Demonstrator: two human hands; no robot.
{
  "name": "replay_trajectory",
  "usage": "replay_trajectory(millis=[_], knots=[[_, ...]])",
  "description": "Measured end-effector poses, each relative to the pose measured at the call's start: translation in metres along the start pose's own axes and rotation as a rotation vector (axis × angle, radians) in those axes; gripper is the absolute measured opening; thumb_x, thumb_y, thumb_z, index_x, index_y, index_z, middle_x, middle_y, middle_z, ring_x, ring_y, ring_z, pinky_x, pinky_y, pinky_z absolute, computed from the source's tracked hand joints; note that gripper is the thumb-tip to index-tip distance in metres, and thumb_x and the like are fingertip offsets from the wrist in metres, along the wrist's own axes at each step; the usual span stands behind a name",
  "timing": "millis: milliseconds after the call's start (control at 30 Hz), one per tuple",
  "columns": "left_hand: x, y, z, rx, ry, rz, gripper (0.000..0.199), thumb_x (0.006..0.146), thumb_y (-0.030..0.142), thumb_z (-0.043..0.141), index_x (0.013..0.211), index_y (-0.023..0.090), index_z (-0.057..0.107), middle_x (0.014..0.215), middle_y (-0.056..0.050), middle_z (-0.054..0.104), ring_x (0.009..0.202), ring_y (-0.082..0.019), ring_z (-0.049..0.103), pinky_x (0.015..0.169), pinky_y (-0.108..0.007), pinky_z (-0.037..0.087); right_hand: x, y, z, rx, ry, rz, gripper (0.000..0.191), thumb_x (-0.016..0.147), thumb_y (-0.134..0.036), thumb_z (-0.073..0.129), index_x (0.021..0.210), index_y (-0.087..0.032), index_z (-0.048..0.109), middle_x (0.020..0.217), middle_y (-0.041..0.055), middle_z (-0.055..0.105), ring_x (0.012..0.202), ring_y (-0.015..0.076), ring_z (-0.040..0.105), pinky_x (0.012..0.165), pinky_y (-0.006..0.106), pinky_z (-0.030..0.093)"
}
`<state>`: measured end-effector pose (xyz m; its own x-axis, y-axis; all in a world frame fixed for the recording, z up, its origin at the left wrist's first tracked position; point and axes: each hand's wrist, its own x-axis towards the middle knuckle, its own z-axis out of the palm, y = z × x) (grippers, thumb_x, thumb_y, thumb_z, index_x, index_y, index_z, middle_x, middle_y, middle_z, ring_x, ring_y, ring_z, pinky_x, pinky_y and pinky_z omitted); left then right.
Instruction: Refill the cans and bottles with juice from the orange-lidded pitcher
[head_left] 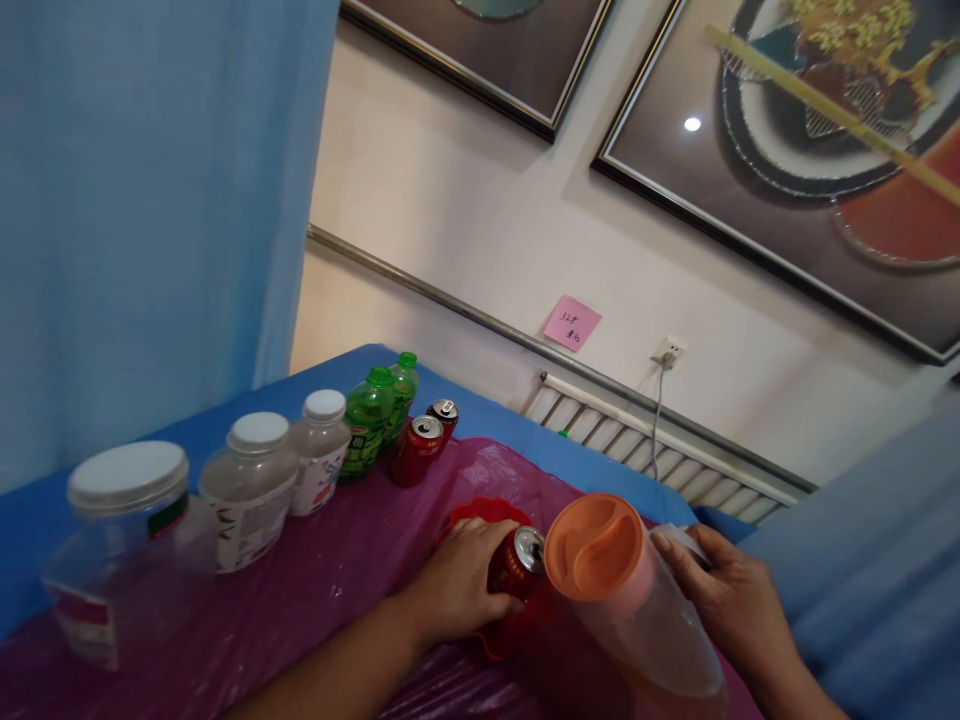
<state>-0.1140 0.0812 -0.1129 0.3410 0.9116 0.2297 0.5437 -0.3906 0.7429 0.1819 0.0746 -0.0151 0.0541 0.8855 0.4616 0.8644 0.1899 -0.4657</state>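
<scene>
Fingers [495, 532] of the left hand [461, 580] are clamped around a red can [508, 575], and those of the right hand [739, 600] are bent about the handle [688, 545] of a jug [660, 640]. From where I stand, the can lies between the left palm and the jug's orange lid [596, 560]; whether can and lid touch, I cannot tell. The can is tilted, its top turned toward the lid. The jug's long axis runs from the lid down and rightward. The left hand is nearer to the can; the right is on the jug's far side from it. A red basin [493, 642] shows behind the can. Farther away, jars [251, 500], green bottles [367, 430] and two more cans [418, 455] make a row, then comes the wall [420, 150].
</scene>
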Motion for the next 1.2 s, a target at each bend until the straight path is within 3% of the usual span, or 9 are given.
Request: replay_trajectory(millis=[567,1067,1200], knots=[[-0.0006,-0.0014,0.0002,0.008,-0.016,-0.018,0.065,0.061,0.034,0.085,0.122,0.03,0.062,0.121,-0.005,0.066,0.113,-0.032,0.056,0.099,-0.043,0.04,0.0007,-0.0027,0.0006,0.004,0.007,0.016,0.067,0.073,-0.087,0.051,0.051,-0.023,0.049,0.052,-0.0016,0.043,0.052,0.0158,0.044,0.048,0.026,0.035],[0.0,-0.0011,0.0011,0.01,-0.017,-0.031,0.068,0.06,0.035,0.086,0.123,0.029,0.062,0.12,-0.005,0.066,0.113,-0.033,0.056,0.099,-0.043,0.04,0.0006,-0.0027,0.0,-0.005,0.001,-0.005,0.067,0.075,-0.086,0.05,0.053,-0.023,0.054,0.052,-0.0006,0.048,0.051,0.0168,0.048,0.049,0.027,0.038],[-0.0001,0.0003,-0.0002,0.003,-0.017,-0.012,0.061,0.06,0.034,0.085,0.117,0.029,0.063,0.12,-0.004,0.066,0.112,-0.032,0.057,0.099,-0.042,0.041,0.0002,-0.0028,0.0001,0.018,0.0,0.007,0.066,0.074,-0.085,0.052,0.052,-0.022,0.053,0.052,-0.0009,0.046,0.051,0.016,0.046,0.048,0.026,0.037]])
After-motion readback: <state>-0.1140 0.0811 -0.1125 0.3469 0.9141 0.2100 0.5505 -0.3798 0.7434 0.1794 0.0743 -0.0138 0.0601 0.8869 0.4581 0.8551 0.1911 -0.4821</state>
